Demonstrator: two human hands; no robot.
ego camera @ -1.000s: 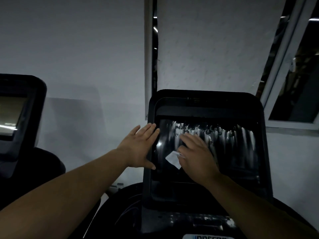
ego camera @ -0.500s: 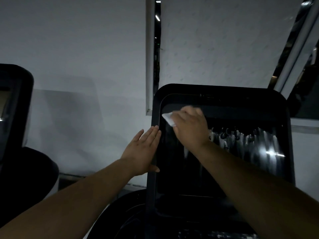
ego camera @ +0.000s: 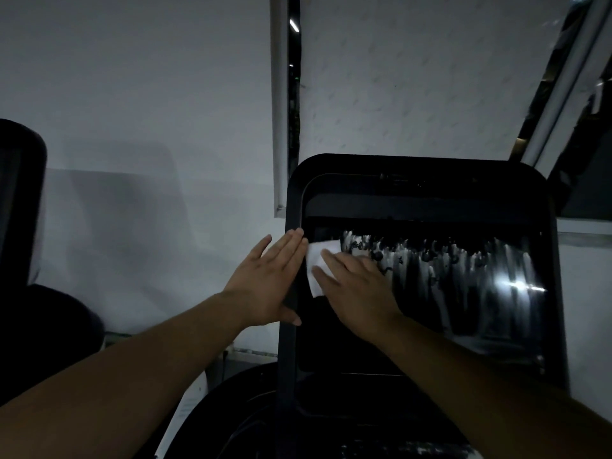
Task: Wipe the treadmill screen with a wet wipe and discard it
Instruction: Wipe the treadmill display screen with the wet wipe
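Observation:
The black treadmill screen point(ego camera: 463, 293) stands upright in front of me, its glass streaked with wet vertical smears and droplets across the upper half. My right hand point(ego camera: 357, 289) presses a white wet wipe point(ego camera: 318, 260) flat against the glass near the screen's left edge, fingers spread over it. My left hand point(ego camera: 268, 283) lies flat with fingers together on the screen's left frame point(ego camera: 291, 226), thumb hooked on the front of the bezel, holding nothing.
A white wall point(ego camera: 132, 127) stands behind the screen. A second dark console point(ego camera: 16, 210) is at the far left. A window frame point(ego camera: 563, 77) runs diagonally at the upper right. The treadmill's dark lower console point(ego camera: 364, 425) lies below the screen.
My right hand has slid the wipe down from the screen's upper left corner to the left edge at mid height. My left hand has stayed on the frame.

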